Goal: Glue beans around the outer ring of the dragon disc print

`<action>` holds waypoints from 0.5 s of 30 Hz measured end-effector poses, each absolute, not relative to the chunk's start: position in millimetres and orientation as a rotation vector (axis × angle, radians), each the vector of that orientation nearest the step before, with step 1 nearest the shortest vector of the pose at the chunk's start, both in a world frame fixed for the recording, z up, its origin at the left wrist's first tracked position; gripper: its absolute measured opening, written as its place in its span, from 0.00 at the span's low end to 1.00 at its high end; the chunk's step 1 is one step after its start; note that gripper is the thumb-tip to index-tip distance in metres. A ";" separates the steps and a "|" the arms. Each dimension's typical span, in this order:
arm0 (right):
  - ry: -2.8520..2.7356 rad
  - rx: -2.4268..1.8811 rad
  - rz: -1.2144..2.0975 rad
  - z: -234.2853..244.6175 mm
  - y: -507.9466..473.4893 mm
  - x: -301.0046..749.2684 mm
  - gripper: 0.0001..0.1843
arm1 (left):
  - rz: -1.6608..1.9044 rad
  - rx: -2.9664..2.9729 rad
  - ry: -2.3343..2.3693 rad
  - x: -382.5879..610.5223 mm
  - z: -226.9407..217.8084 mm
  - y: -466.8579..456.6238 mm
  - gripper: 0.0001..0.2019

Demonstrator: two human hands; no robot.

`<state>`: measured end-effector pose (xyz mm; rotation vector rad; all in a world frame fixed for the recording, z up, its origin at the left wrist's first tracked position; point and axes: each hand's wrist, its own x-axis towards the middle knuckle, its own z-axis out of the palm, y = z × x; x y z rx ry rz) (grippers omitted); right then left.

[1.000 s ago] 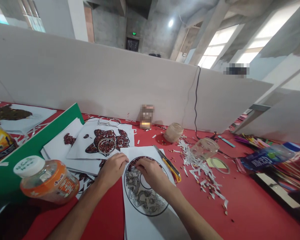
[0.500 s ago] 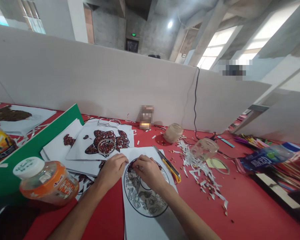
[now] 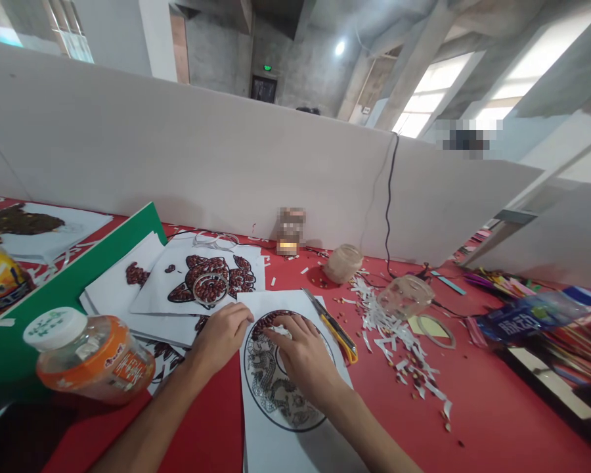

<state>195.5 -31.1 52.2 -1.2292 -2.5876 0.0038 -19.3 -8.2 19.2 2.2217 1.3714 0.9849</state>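
A sheet of paper (image 3: 276, 450) printed with a round dragon pattern (image 3: 263, 378) lies in front of me. Dark red beans (image 3: 266, 322) line the upper left of the pattern's ring. My left hand (image 3: 226, 334) rests at the sheet's upper left edge with its fingers curled together; whatever they hold, if anything, is hidden. Over the pattern's upper part lies my right hand (image 3: 303, 351), fingers stretched out and thumb apart, near the row of beans. No object shows in it. Close to its right is a yellow utility knife (image 3: 342, 338), beside tweezers (image 3: 316, 303).
Left stand an orange-labelled jar (image 3: 96, 358) and a green board (image 3: 128, 253). Behind lie bean-covered drawings (image 3: 150, 299) with a round lid of beans (image 3: 210, 289). To the right are two clear jars (image 3: 343, 264), paper shreds (image 3: 374, 318), scattered beans and a blue package (image 3: 517, 318).
My right hand has loosened from a pinch near the beans, and its fingers are now spread further right, uncovering more of the bean row. My left hand stays in place. The view shifted slightly.
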 end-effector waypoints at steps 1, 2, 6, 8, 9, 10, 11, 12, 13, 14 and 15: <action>-2.610 -1.221 -0.060 50.1 -32.6 195.9 0.25 | 0.985 2.220 1.373 -19.3 19.1 -8.2 0.13; -2.628 -1.215 -0.118 47.8 -33.2 195.8 0.25 | 0.983 2.217 1.377 -19.3 19.0 -8.1 0.13; -2.694 -1.197 -0.254 40.6 -31.2 193.1 0.25 | 0.981 2.216 1.383 -19.2 19.1 -8.0 0.13; -2.740 -1.169 -0.297 40.4 -30.4 191.2 0.24 | 0.976 2.224 1.379 -19.2 19.1 -7.9 0.13; -2.761 -1.157 -0.313 41.3 -30.4 190.4 0.24 | 0.973 2.230 1.378 -19.2 19.1 -7.9 0.13; -2.775 -1.151 -0.323 42.7 -30.7 189.8 0.24 | 0.969 2.234 1.378 -19.3 19.0 -7.9 0.13; -2.783 -1.153 -0.322 44.4 -31.2 189.6 0.24 | 0.966 2.238 1.379 -19.3 19.0 -7.8 0.13; -2.783 -1.164 -0.313 46.2 -31.8 189.6 0.23 | 0.964 2.240 1.380 -19.4 18.9 -7.9 0.13; -2.778 -1.179 -0.298 47.9 -32.3 190.0 0.23 | 0.963 2.242 1.379 -19.4 18.8 -7.9 0.13; -2.770 -1.192 -0.283 49.2 -32.8 190.6 0.24 | 0.963 2.245 1.378 -19.5 18.7 -8.0 0.13; -2.762 -1.200 -0.273 50.0 -33.1 191.2 0.24 | 0.962 2.248 1.377 -19.5 18.6 -8.1 0.13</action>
